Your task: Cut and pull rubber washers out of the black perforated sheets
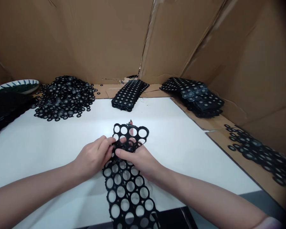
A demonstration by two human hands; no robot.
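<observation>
A black rubber sheet [130, 186] with rows of large round holes hangs bent between my hands over the white table. Its far end stands up and the long part runs down toward the near edge. My left hand [94, 156] is closed at the sheet's left edge, fingertips pinching there. My right hand [143, 159] grips the sheet from the right, thumb across the front, other fingers partly hidden behind. Through and above the holes shows a narrow red object with a dark pointed tip [131, 122]; whether it is held or lies on the table I cannot tell.
At the back left is a heap of small black rings [66, 97], beside a striped dish [26, 83] and dark stacked sheets [7, 106]. Sheet stacks stand at back centre [130, 94] and back right [193, 95]. Loose larger rings [259, 149] lie right. Cardboard walls [85, 38] enclose the table.
</observation>
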